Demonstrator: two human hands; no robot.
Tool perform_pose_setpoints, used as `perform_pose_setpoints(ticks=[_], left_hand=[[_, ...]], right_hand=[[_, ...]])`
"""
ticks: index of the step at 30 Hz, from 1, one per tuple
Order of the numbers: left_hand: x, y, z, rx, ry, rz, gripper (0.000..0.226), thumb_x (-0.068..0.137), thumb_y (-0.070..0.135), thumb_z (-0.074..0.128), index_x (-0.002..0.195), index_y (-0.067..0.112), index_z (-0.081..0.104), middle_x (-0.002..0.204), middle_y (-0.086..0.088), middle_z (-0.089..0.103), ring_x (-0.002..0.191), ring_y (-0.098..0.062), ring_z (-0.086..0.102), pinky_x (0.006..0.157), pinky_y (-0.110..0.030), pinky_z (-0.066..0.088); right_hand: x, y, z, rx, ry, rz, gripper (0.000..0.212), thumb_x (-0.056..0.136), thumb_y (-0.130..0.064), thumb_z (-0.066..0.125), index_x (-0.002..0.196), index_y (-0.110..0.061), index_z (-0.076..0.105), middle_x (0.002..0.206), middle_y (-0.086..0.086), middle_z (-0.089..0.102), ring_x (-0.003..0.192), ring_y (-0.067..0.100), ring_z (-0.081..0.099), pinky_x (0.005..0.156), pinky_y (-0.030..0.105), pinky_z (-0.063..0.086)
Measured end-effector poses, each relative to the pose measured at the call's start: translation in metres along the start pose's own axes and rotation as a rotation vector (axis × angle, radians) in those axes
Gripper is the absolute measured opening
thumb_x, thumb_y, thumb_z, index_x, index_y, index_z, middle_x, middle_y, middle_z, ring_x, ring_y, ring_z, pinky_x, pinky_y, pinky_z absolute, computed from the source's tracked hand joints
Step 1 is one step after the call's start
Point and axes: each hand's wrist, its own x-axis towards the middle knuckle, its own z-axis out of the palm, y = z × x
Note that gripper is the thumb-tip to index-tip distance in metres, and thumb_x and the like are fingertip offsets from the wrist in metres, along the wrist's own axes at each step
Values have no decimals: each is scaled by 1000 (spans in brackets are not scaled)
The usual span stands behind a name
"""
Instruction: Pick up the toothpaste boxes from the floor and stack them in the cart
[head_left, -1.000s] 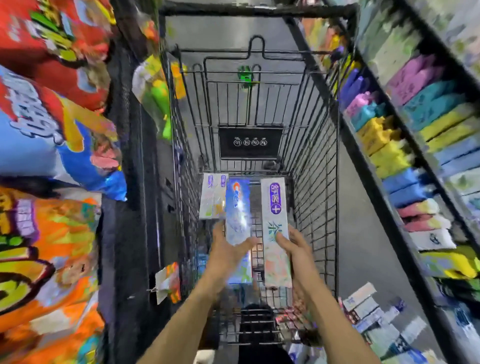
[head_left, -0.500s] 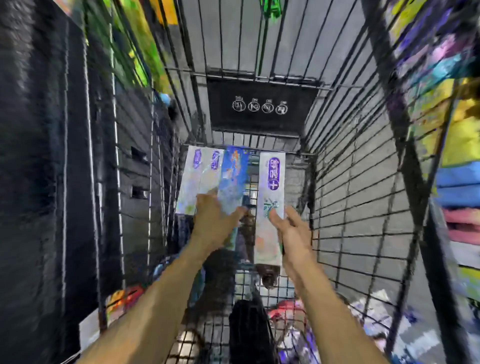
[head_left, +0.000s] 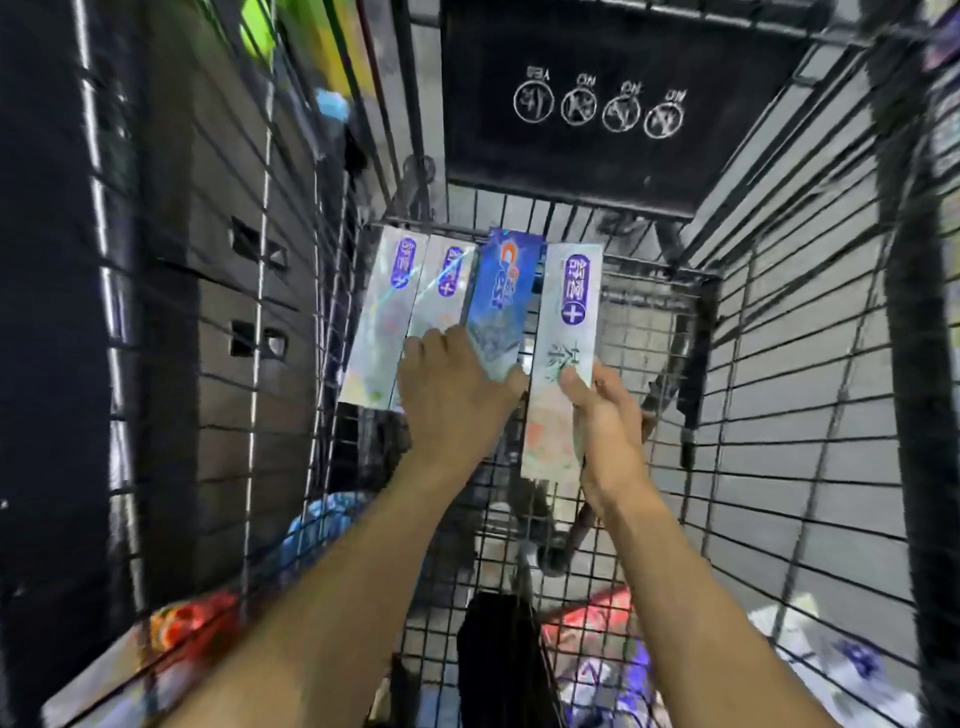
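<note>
**cartwatcher:** ok so which step is this? Looks like mid-placement to me. Both arms are reaching down into the wire cart (head_left: 779, 322). The left hand (head_left: 457, 395) has its fingers curled over the near end of a blue toothpaste box (head_left: 501, 301), thumb on the right edge, so it's gripping that one. The right hand (head_left: 605, 415) is pinching a white toothpaste box (head_left: 563, 358) along its right side, thumb on the face.

**aisle9:** agreed, it's the stacking bit, not the pickup. There are already two silvery toothpaste boxes (head_left: 395, 317) lying side by side against the left wall at the far end of the basket. The blue one sits right beside them, touching or nearly so; I can't tell if it's fully down on the cart floor yet. The white one is just to the right of the blue with a thin gap between them.

**cartwatcher:** so next move, I'd guess: lower both flat, nudge the white one left until it closes that gap, then let go. Needs the long edges kept parallel or the row goes crooked.

**aisle9:** yep, and keep the far ends lined up under that black sign panel (head_left: 597, 104). After that there's more to fetch. I can see blurry white and blue packs (head_left: 852, 670) through the mesh at lower right, probably on the floor, though too smeared to say for sure.
</note>
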Motion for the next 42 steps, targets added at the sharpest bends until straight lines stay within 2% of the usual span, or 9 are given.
perform_pose_setpoints(ticks=[5,18,21,23,26,29,33,37,42], left_hand=[[-1,-9,3,69,24,36,76,77,60,73,126,6,55,112,-18,60,106,-38,53,84,-47,42],[-4,-13,9,24,23,-108,67,81,67,64,119,14,53,111,-11,58,105,-33,51,84,-43,37],[5,-30,0,-94,96,-8,58,89,57,63,124,11,55,119,-14,56,111,-34,51,87,-39,37],[20,-43,-9,-81,88,8,67,90,57,64,135,9,51,133,-19,52,123,-38,47,98,-50,42],[40,-52,-17,-36,-64,-79,79,88,69,58,143,17,38,147,-18,37,138,-39,36,105,-58,39],[44,-50,-15,18,-159,-107,90,85,78,52,153,25,25,161,-15,20,149,-38,21,111,-61,33],[42,-50,-13,86,-180,-148,95,84,83,44,157,28,19,166,-10,10,149,-37,16,113,-58,29],[36,-46,-9,128,-185,-172,95,87,83,37,160,28,12,168,-12,2,152,-37,10,115,-60,23],[24,-39,-5,171,-107,-136,87,96,73,30,161,17,14,167,-20,7,155,-34,4,122,-54,14]], right_hand=[[4,-3,-4,-68,-39,-1,32,97,-10,63,128,-5,63,120,12,73,120,32,65,112,54,43],[12,11,10,-66,-46,64,30,98,-16,65,128,-17,63,121,10,72,118,33,65,108,55,46],[16,15,14,-129,-27,8,30,96,-18,68,121,-34,60,99,-8,77,105,24,70,94,43,55],[17,18,15,-180,-30,-39,37,95,-21,71,123,-40,55,88,-13,76,97,20,71,84,37,56],[15,21,20,-235,-25,-62,48,94,-24,71,138,-28,51,100,1,76,94,22,73,89,47,58],[18,22,23,-426,52,-113,45,94,-34,70,137,-32,57,112,9,67,94,20,70,91,48,57],[26,18,18,-689,42,-137,42,96,-42,64,137,-34,61,118,10,60,105,27,64,95,47,54],[30,13,15,-744,9,-144,39,97,-41,62,135,-31,62,116,7,58,94,20,66,92,44,56],[29,9,14,-835,-28,-158,39,98,-44,59,136,-34,58,112,2,52,100,26,64,93,44,54]])
